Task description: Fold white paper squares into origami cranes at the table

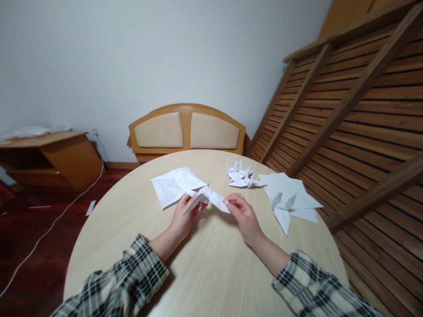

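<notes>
A white folded paper crane (216,200) is held between both hands above the table, its wings spread to either side. My left hand (185,213) is closed around its left part, partly hidden by the paper. The fingertips of my right hand (243,215) pinch the end of its right wing. Just behind my left hand lies a creased white paper sheet (175,182). Several finished paper cranes (241,176) sit in a cluster farther back. To the right of my right hand, another paper crane (282,209) rests at the edge of some flat paper sheets (297,191).
The round light wooden table (211,273) carries all the paper. Behind it stands a padded wooden headboard (187,132). A slatted wooden frame (363,123) leans along the right side. At the left are a wooden desk (71,154) and a white cable (49,229) on the floor.
</notes>
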### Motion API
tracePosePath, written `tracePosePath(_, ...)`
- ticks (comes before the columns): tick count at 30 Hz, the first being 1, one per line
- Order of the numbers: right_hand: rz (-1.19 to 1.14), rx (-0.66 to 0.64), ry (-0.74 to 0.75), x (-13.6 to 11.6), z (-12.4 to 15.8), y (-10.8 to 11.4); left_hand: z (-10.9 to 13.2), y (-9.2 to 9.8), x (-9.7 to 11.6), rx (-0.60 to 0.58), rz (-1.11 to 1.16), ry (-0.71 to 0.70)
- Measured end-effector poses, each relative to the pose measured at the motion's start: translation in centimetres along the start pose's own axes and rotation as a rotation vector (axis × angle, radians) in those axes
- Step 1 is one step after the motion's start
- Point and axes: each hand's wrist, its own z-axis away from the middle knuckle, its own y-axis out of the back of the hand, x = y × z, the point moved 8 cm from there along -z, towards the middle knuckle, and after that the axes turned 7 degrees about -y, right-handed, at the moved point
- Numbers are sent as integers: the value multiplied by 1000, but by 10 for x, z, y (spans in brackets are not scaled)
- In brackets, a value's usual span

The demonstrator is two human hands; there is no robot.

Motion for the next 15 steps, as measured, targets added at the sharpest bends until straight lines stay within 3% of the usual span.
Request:
tracePosePath(7, 297, -86, 205, -14, 10, -12, -1, 2, 1, -2, -16, -15)
tracePosePath(15, 436, -116, 183, -18, 13, -18, 1, 2, 9, -24, -183, -81)
